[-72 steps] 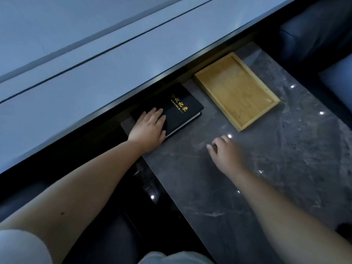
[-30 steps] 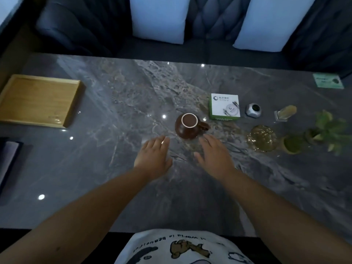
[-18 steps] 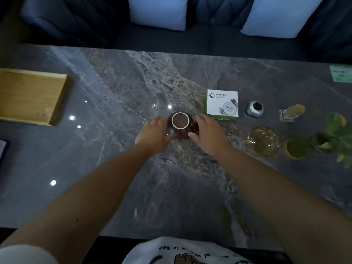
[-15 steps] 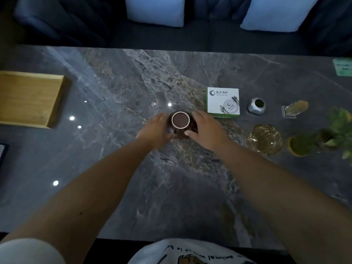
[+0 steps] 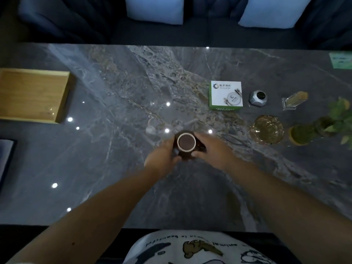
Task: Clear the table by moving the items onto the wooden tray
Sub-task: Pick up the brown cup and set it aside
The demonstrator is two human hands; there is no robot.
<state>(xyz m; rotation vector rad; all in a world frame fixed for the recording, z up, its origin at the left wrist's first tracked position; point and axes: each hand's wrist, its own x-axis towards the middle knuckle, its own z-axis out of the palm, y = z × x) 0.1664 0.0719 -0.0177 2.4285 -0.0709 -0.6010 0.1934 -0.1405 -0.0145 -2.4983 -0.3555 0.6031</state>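
A small brown mug (image 5: 186, 142) with a pale rim sits between both my hands near the middle of the dark marble table (image 5: 133, 82). My left hand (image 5: 161, 157) wraps its left side and my right hand (image 5: 213, 151) wraps its right side. Whether the mug is off the surface I cannot tell. The wooden tray (image 5: 30, 94) lies at the far left, with nothing in it. To the right lie a white and green box (image 5: 226, 95), a small silver object (image 5: 258, 98), a clear stand (image 5: 293, 100) and an amber glass dish (image 5: 266, 129).
A potted green plant (image 5: 323, 128) stands at the right edge, and a green card (image 5: 341, 60) lies at the back right. A dark book (image 5: 5, 161) shows at the left edge. A sofa with pale cushions (image 5: 154, 9) runs behind the table.
My view turned from the book and tray to the table's middle. Both hands reached the brown mug and closed around it; it now sits nearer to me than before.
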